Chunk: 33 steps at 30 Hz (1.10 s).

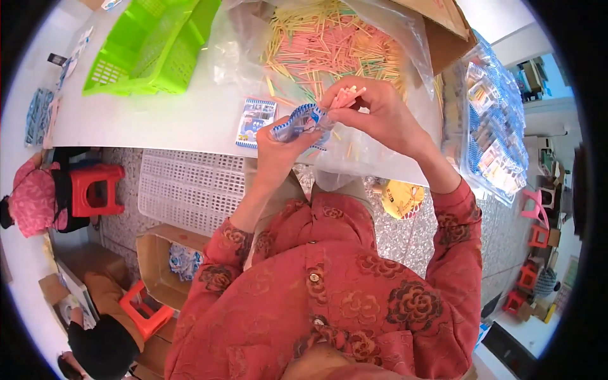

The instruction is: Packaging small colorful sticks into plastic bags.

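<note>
My left hand point(276, 153) is closed on a small clear plastic packet point(296, 124) with blue-and-white printing, held over the table's near edge. Between the fingers of my right hand point(384, 117) is a small bunch of thin pink sticks point(347, 97), with pale ends pointing up. My right fingertips are right at the packet's edge; whether any sticks are inside it I cannot tell. Another blue-and-white packet point(255, 121) lies flat on the table just left of the hands. Beyond them spreads a heap of thin pink, yellow and green sticks point(339, 50) on clear plastic sheeting.
A bright green basket point(152, 50) stands at the far left of the white table point(190, 123). At the right, a clear bin point(497, 126) is piled with packets. An open cardboard box point(446, 31) is at the back right. Below are a white crate point(190, 187) and red stools point(98, 190).
</note>
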{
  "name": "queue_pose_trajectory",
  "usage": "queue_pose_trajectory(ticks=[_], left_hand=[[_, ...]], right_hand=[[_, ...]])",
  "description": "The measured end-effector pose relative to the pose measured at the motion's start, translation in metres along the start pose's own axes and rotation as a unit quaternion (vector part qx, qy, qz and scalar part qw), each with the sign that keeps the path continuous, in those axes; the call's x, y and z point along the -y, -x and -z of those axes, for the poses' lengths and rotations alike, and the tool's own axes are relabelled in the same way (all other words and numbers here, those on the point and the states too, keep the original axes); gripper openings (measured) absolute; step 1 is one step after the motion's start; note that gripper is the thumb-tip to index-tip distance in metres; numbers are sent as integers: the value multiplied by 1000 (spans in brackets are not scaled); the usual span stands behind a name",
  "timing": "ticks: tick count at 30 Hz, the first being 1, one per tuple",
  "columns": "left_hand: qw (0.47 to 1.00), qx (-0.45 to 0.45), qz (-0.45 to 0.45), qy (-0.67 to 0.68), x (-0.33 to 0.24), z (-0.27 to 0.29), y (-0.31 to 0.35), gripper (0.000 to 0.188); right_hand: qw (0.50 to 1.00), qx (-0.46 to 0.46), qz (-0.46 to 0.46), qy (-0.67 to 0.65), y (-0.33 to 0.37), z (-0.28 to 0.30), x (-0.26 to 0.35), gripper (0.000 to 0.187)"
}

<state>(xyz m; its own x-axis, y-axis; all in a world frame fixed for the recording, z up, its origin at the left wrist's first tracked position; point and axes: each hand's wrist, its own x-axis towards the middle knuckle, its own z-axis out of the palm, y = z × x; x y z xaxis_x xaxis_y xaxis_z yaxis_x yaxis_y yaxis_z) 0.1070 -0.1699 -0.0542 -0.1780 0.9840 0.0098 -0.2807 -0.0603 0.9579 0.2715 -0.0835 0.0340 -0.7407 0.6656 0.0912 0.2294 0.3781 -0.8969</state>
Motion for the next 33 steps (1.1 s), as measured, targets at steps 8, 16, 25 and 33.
queue_pose_trajectory(ticks=[8,16,25,33], left_hand=[[1000,3,10,22,0,0,-8,23],[997,-2,14,72,4,-1,-12,28],[996,-3,10,86,6,4,-9,29],[998,-21,-37,54,8,27,-1,32]], right_hand=[[999,-32,4,-8,-6,4,-3,12],[993,-78,65,-54,-12,-5,-23,19],[990,-118,67,-26,-15,-27,-31,27],[987,-117,5,114,-35,9,-75,30]])
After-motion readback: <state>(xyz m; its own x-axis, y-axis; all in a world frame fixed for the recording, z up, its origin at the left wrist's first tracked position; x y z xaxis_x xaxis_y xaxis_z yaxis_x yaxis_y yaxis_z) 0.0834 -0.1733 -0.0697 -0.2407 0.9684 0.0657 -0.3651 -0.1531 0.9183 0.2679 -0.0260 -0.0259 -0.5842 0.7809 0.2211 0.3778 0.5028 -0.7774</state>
